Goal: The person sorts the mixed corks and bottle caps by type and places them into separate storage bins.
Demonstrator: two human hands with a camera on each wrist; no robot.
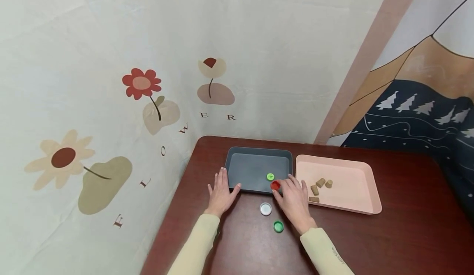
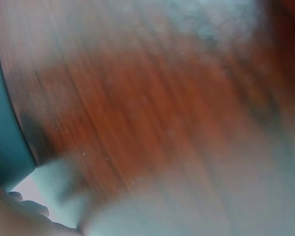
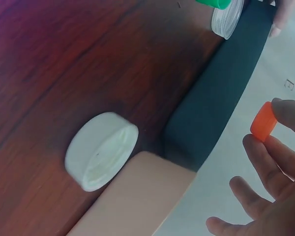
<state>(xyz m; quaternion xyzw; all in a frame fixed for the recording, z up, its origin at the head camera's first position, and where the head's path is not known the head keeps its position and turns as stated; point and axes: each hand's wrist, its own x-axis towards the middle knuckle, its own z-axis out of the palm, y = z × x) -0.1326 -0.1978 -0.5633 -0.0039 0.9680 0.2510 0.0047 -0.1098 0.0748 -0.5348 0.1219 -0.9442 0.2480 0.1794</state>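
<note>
The red cap is pinched between thumb and finger of the right hand over the dark tray, not yet released. The left hand is placed, thumb spread from fingers, at the tray's left front corner. One lime-green cap is already contained there. A clear cap, a dark-green cap and a white cap are left on the table; corks are contained in the pink tray.

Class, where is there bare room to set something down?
Free: the middle of the dark grey rectangular tray, left of the lime-green round cap; the right half of the pink rectangular tray, beyond the brown cylinders; the reddish-brown table right of the pink tray. Crowded: the dark tray's near right corner, where the right hand holds a red round cap.
</note>
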